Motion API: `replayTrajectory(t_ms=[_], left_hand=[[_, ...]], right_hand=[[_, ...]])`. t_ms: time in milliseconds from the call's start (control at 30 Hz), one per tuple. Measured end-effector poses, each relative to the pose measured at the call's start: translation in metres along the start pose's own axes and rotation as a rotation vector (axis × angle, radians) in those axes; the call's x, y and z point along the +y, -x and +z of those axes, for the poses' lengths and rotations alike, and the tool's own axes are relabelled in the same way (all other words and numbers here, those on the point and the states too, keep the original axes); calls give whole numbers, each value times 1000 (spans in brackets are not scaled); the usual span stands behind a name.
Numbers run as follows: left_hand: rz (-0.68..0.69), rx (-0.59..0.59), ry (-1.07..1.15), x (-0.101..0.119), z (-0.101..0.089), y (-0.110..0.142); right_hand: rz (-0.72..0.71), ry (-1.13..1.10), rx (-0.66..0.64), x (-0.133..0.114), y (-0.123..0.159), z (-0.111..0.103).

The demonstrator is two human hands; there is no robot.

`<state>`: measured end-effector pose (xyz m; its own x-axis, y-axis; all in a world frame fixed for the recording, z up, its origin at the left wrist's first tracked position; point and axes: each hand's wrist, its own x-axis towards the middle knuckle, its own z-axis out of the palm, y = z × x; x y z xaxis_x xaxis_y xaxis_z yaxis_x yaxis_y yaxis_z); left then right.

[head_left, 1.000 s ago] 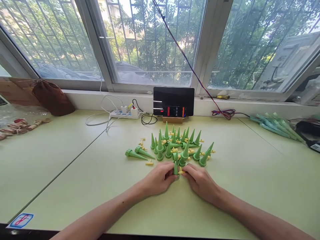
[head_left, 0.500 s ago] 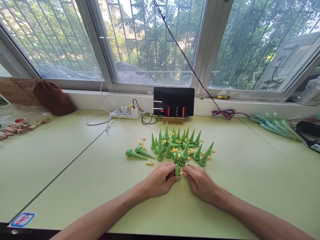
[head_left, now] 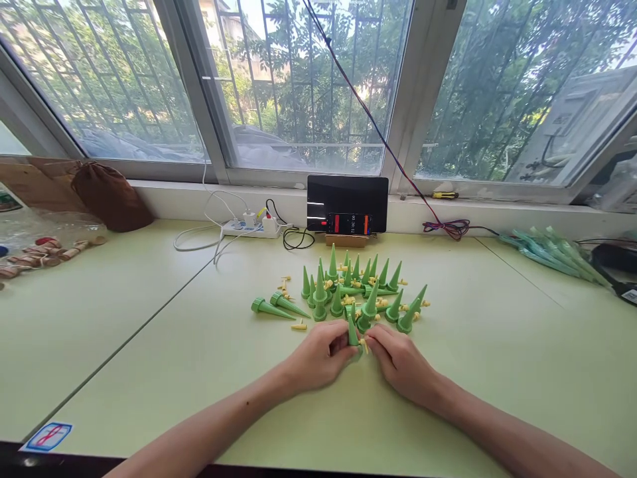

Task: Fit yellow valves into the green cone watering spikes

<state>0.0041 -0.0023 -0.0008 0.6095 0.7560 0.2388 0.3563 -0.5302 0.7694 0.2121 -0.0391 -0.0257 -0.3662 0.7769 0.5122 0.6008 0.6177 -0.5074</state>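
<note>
The grip of the left hand (head_left: 323, 353) pinches a tapering green spike (head_left: 352, 330), point up (leaning slightly left), before the surface's (head_left: 298, 428) green cluster (head_left: 369, 302). The right hand (head_left: 398, 355) pinches a small yellow fitting (head_left: 364, 344) at its side.

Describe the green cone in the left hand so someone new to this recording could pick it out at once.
Find the black screen standing below the windows, then the crowd of green cones nearer on the table. Just in front of them, the left hand grips one cone, tip up. Unlike them, it is held, with the right hand at a yellow piece by its side.
</note>
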Motion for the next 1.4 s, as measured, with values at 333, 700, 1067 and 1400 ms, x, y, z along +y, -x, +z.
replayTrajectory(t_ms=[333,700,1067,1400], left_hand=[[-189,-93,371,3,-9,-2],[-204,-144,474,-9,-6,-3],[-218,-151,443,-9,-2,0],[-91,-78,226,-1,-3,1]], right_hand=[[-102,-37,61,3,2,-2],[-192,62,-56,10,7,-10],[-220,74,-38,13,6,-6],[-204,16,10,7,3,-7]])
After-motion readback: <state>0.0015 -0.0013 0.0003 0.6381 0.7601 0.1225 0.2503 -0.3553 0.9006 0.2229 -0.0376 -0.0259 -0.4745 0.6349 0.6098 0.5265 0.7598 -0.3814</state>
